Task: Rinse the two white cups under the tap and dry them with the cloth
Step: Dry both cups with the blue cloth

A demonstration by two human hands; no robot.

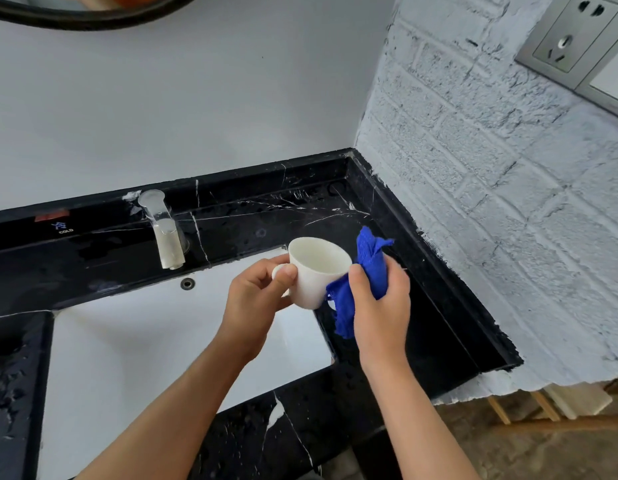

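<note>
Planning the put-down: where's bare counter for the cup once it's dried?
Bare black counter right of the sink, bordered by the brick wall; also the back strip between tap and corner. Crowded only mid-air: left hand holds the cup, right hand the cloth.

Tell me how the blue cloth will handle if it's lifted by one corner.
The blue cloth is probably floppy: it bunches in the right hand and a loose end droops below. It looks thin, so likely light. Its nubby weave should grip the white cup rather than slide.
</note>
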